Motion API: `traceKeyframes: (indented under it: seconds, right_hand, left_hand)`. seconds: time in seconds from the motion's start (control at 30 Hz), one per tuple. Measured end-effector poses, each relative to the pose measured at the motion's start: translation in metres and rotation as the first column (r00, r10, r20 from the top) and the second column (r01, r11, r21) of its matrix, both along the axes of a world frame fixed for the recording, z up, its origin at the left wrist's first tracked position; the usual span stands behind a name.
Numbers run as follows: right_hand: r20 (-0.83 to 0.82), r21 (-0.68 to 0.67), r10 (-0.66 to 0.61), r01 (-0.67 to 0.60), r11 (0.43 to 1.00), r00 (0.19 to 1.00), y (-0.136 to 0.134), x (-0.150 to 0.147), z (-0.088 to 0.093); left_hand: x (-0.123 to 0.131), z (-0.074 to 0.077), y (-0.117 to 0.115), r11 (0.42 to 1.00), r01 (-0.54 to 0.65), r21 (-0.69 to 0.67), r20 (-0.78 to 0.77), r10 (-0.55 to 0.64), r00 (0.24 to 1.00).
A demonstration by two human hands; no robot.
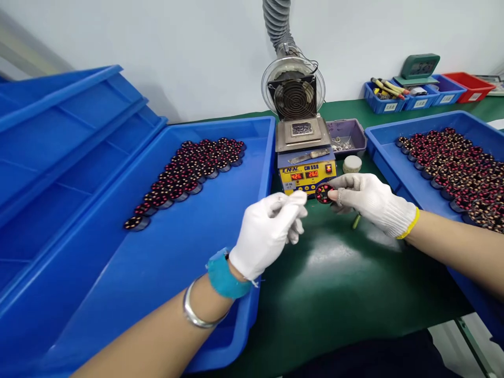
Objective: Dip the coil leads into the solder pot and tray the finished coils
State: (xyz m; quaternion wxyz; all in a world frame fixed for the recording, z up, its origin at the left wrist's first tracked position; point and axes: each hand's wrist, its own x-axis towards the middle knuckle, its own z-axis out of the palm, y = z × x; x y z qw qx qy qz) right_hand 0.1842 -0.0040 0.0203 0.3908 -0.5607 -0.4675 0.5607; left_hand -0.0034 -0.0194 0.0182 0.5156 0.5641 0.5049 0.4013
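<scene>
My right hand point(372, 199), in a white knit glove with a yellow cuff edge, grips a round black part point(323, 193) with red and copper-coloured spots, tilted face-on between thumb and fingers. It is just in front of the yellow-and-blue solder pot point(307, 170), whose red displays are lit. My left hand point(271, 226), in a white glove, is a little to the left with thumb and fingertips pinched together. Whatever may be in that pinch is too small to make out. A small green stick-like thing point(356, 221) shows below my right hand.
Left stands a blue tray point(220, 210) with rows of round parts point(189, 168); another blue tray point(394, 131) with many parts is right. Stacked blue trays point(71, 121) rise far left. Behind are a fan point(295, 100), duct hose point(277, 21), purple bin point(354, 128) and white round container point(352, 164).
</scene>
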Motion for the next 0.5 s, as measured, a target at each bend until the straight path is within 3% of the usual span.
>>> traceKeyframes:
  seconds: [0.07, 0.13, 0.23, 0.33, 0.5]
  right_hand:
    - [-0.016, 0.016, 0.006, -0.006, 1.0, 1.0, -0.001, -0.002, 0.002]
    - [0.022, 0.057, 0.036, -0.037, 0.998, 0.999, -0.002, -0.003, 0.001]
    - [0.034, 0.116, 0.083, -0.086, 0.989, 0.996, -0.001, -0.004, -0.006]
    - [0.02, 0.163, 0.092, -0.094, 0.982, 0.996, 0.0, -0.005, -0.012]
    - [0.059, 0.224, 0.061, -0.073, 0.972, 0.996, 0.0, -0.005, -0.014]
  left_hand:
    - [0.001, -0.003, 0.002, 0.999, 0.013, -0.037, 0.1, -0.009, 0.995]
    - [0.004, -0.006, 0.004, 0.983, 0.125, -0.136, 0.232, -0.091, 0.968]
    - [0.009, -0.006, 0.003, 0.913, 0.311, -0.263, 0.383, -0.197, 0.903]
    - [0.011, -0.004, 0.001, 0.882, 0.355, -0.309, 0.373, -0.231, 0.899]
    - [0.014, -0.001, 0.001, 0.905, 0.295, -0.306, 0.208, -0.239, 0.949]
